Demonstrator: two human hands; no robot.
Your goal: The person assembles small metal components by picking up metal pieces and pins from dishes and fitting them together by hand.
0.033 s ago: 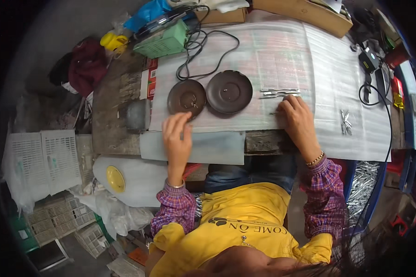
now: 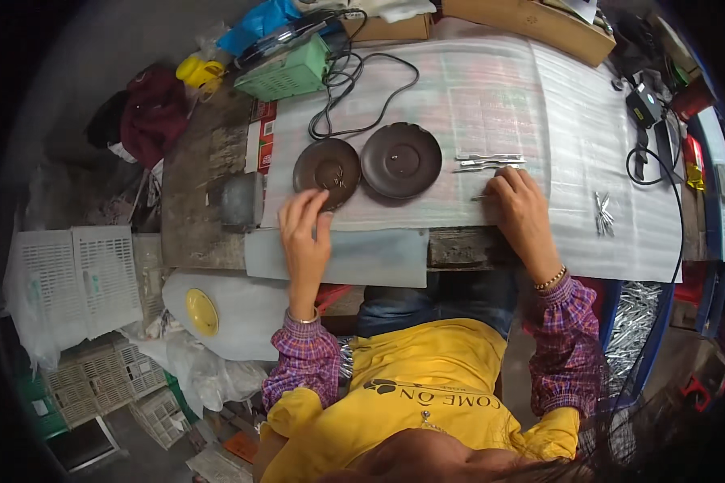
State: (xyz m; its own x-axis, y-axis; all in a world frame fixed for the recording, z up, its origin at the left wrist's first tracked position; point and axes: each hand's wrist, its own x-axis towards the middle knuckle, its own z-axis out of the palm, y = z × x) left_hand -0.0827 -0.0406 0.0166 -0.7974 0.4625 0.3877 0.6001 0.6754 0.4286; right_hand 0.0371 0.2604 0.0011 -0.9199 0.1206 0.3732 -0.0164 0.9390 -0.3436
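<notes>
My left hand (image 2: 304,229) is at the near rim of a small dark brown dish (image 2: 305,179) with a few tiny metal pins (image 2: 337,179) in it. Its fingers are spread a little, and nothing shows between them. A second, larger brown dish (image 2: 415,173) stands against the first on the right and holds one or two tiny bits. At the table's near edge, my right hand (image 2: 522,205) has its fingers closed round a slim metal piece (image 2: 481,197), whose tip pokes out to the left. Just beyond those fingers lie a few slender silver metal parts (image 2: 487,158) side by side.
More silver pieces (image 2: 603,214) lie in a small pile at the right. A blue bin (image 2: 656,338) of similar parts stands below the table. Farther back are a green perforated box (image 2: 286,71), a looped black cable (image 2: 387,109) and a cardboard box (image 2: 532,28).
My left hand has shifted very slightly left, its fingers still at the near rim of the smaller dish. My right hand stays in place.
</notes>
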